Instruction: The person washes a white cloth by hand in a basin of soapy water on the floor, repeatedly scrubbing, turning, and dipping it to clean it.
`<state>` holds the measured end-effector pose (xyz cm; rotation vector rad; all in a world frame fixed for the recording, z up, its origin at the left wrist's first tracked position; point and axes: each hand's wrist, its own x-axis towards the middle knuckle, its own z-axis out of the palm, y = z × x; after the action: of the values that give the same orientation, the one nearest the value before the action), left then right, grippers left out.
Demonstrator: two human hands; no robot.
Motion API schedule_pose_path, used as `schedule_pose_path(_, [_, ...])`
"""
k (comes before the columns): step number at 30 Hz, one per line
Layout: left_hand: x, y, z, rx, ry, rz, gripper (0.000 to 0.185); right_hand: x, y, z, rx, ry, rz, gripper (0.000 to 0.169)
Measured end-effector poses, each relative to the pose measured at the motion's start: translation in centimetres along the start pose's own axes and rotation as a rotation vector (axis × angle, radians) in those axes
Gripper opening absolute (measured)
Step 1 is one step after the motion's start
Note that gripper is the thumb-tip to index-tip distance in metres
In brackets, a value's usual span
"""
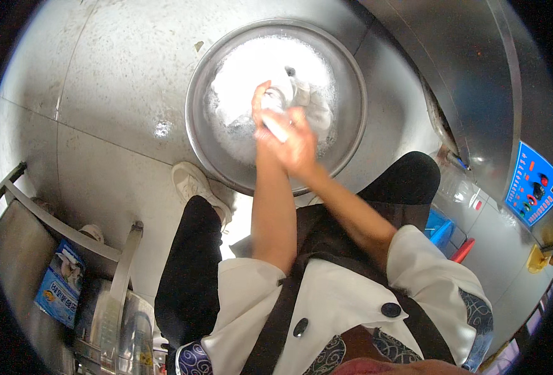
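Note:
A wide round metal basin stands on the floor, with white foam and sudsy water in it. Wet white cloth lies bunched in the suds, with a small dark patch near its top. My left hand holds part of this cloth over the basin, one finger extended along its edge. Against it, my right hand is closed on a white piece that looks like the same cloth; motion blurs it. The hands overlap, so the exact grip is partly hidden.
At the left, a metal-framed rack bears a blue printed packet. A large metal appliance body curves along the right, near a blue control panel with knobs. A blue plastic container and a red object lie beyond my right knee.

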<state>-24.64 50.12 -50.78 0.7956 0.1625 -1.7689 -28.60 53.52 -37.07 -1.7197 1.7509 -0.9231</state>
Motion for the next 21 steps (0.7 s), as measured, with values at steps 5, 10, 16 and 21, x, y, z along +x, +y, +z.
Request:
schedule_pose_path(5, [1.1, -2.8, -3.1, 0.648, 0.048, 0.344, 0.036, 5.3, 3.4, 1.9, -0.244, -0.119, 0.075, 0.027])
schedule_pose_path(10, [-1.9, 2.0, 8.1, 0.145, 0.254, -0.125, 0.043, 8.6, 11.4, -1.9, -0.559, -0.191, 0.313, 0.024])
schedule_pose_path(16, [-1.4, 2.4, 4.0, 0.025, 0.223, -0.047, 0.043, 5.4, 10.6, -3.8, -0.635, -0.190, -0.235, 0.039])
schedule_pose_path(21, [-0.4, 1.0, 3.7, 0.204, 0.302, -0.102, 0.046, 3.9, 14.0, -1.4, -0.870, -0.476, -0.184, 0.059])
